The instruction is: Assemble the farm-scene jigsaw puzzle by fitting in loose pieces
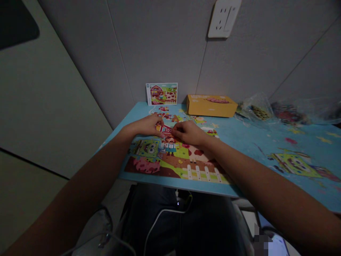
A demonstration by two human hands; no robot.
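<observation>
A partly assembled farm jigsaw (pixel 183 163) lies on the blue cartoon-printed table (pixel 250 142), near its front edge. My left hand (pixel 145 126) rests on the puzzle's upper edge, its fingers curled and pressing on a red barn piece (pixel 166 129). My right hand (pixel 188 132) sits just right of it, fingers bent down onto the same spot. Both hands meet over the barn area. Loose pieces (pixel 166 115) lie scattered just behind the hands.
A reference picture card (pixel 161 94) leans against the grey wall. A yellow box (pixel 211 105) lies to its right. Crumpled clear plastic bags (pixel 257 108) sit at the back right. A wall socket (pixel 224 17) is above. Cables (pixel 160 217) hang below the table.
</observation>
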